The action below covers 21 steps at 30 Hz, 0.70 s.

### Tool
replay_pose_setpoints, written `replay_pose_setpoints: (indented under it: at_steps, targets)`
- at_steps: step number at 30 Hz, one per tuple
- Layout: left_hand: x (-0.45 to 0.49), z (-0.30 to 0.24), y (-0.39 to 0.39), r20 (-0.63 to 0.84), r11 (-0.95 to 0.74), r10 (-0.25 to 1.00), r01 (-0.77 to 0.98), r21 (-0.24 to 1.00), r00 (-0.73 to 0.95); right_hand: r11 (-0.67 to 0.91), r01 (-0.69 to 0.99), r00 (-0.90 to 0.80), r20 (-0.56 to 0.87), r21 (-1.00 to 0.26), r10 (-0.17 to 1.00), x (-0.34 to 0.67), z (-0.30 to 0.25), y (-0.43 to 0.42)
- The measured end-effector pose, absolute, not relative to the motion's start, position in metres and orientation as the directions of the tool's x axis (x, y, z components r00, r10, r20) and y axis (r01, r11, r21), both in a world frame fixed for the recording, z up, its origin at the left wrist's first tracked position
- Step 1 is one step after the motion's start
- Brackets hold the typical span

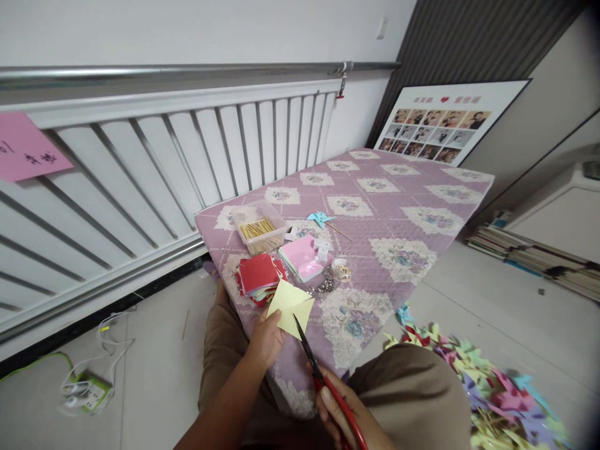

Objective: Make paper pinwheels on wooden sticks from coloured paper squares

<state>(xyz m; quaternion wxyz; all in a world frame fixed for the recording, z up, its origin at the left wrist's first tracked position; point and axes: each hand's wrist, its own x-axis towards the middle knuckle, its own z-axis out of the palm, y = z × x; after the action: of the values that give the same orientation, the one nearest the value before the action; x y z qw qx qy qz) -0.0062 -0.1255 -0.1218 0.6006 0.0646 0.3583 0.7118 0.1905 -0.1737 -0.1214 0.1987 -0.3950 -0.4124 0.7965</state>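
The left hand point(269, 337) pinches a pale yellow paper square point(287, 299) by its lower left edge, holding it just above the near end of the surface point(375, 215). The right hand point(341, 406) is wrapped round the red handles of the scissors point(309, 351) — their dark tip lies over the paper, near its middle. Just beyond sit a stack of red paper point(257, 274) and, to its right, pink sheets point(300, 251). Small silver pieces point(327, 285) lie beside a round clear tub point(344, 270). Farther back are a clear box point(277, 240) of thin sticks point(257, 228) and a blue pinwheel point(320, 219). Many colourful pinwheels point(506, 397) are heaped on the floor to the right.
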Motion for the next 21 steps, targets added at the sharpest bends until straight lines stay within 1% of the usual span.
replay_pose_setpoints:
  at_steps: [3, 5, 8, 14, 21]
  targets:
    - [-0.007, -0.122, -0.125, -0.34, -0.023, 0.9, -0.81, 0.586, -0.272, -0.593, 0.018, -0.579, -0.492, -0.805, 0.65, 0.188, -0.115, -0.174]
    - [-0.007, -0.123, -0.125, -0.337, -0.025, 0.902, -0.813, 0.581, -0.269, -0.565, 0.043, -0.568, -0.485, -0.824, 0.665, 0.187, -0.11, -0.173]
    - [-0.006, -0.123, -0.125, -0.338, -0.033, 0.9, -0.816, 0.577, -0.276, -0.528, 0.084, -0.58, -0.473, -0.845, 0.664, 0.186, -0.106, -0.172]
    - [-0.005, -0.119, -0.125, -0.372, -0.017, 0.882, -0.809, 0.588, -0.289, -0.532, 0.107, -0.586, -0.486, -0.84, 0.649, 0.188, -0.112, -0.17]
    - [-0.005, -0.121, -0.124, -0.36, -0.031, 0.882, -0.799, 0.601, -0.305, -0.512, 0.133, -0.593, -0.482, -0.848, 0.645, 0.188, -0.113, -0.169]
